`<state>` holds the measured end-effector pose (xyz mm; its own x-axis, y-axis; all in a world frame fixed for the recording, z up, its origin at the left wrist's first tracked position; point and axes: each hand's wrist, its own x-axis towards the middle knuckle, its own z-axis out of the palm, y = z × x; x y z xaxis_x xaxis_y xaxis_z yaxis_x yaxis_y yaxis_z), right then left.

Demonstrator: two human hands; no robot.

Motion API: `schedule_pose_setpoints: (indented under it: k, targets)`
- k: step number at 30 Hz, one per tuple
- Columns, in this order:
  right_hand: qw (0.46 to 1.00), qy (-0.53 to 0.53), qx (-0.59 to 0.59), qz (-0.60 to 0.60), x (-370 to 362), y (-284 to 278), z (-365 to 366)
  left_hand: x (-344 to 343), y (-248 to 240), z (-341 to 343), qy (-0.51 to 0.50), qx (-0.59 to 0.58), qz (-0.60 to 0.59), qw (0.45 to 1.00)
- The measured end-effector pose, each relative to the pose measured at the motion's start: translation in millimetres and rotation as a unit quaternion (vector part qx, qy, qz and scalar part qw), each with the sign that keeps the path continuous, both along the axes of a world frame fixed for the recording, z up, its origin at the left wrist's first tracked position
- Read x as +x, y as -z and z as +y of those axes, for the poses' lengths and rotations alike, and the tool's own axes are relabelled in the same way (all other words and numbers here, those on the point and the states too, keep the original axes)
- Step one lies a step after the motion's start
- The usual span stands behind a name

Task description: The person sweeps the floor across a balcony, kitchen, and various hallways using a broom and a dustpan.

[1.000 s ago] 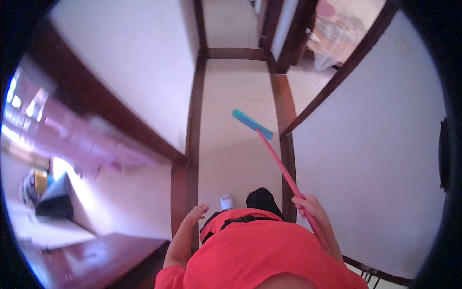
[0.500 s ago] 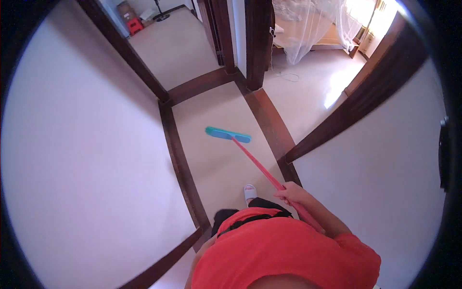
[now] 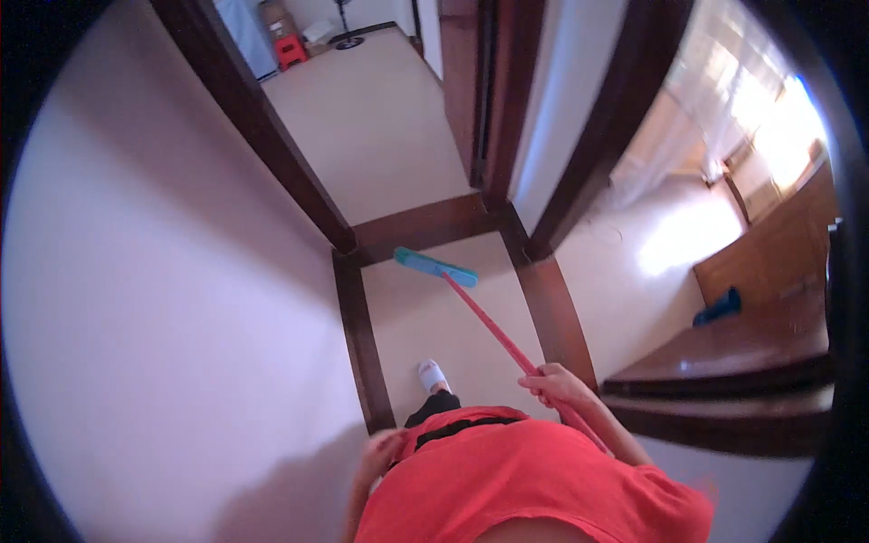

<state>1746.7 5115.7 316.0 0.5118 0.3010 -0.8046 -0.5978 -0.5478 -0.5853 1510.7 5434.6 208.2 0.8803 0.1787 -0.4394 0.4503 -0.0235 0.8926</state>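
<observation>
One broom (image 3: 493, 328) in play, and we count one handle on it and one head (image 3: 421, 262)! Hands: two in sight, one left hand (image 3: 385, 447), one right hand (image 3: 558, 388). Slippers: we see one white slipper (image 3: 434, 373). Doorways, we make it two, the far doorway (image 3: 272, 136) and the right-hand doorway (image 3: 615, 127)! Stools: one red stool (image 3: 291, 52), and beside that tally we add one round black stand base (image 3: 349, 42). Shirts: one red shirt (image 3: 516, 475), and one black strap (image 3: 466, 428) to match!
</observation>
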Motion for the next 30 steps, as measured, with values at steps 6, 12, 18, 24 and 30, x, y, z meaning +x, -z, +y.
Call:
schedule_pose_setpoints:
  k: [6,12,18,24,30]
  targets:
    - [1.0,0.018,0.012,-0.004,129.8,-19.3,90.5,260.9,-108.5,166.1,-0.078,0.154,-0.047,0.984]
    - [0.998,0.04,0.044,-0.008,287.3,-13.9,154.4,498.4,-137.2,175.5,-0.053,0.308,-0.194,0.93]
    - [0.999,-0.007,0.023,-0.023,503.2,26.5,210.5,630.3,1.6,266.2,-0.103,0.347,0.002,0.932]
    - [0.999,-0.037,0.025,0.0,697.0,10.5,266.1,587.7,125.9,331.0,-0.136,0.089,0.322,0.933]
    - [0.999,-0.026,0.024,-0.003,870.4,-8.6,370.0,592.3,205.1,314.8,-0.002,0.118,0.375,0.919]
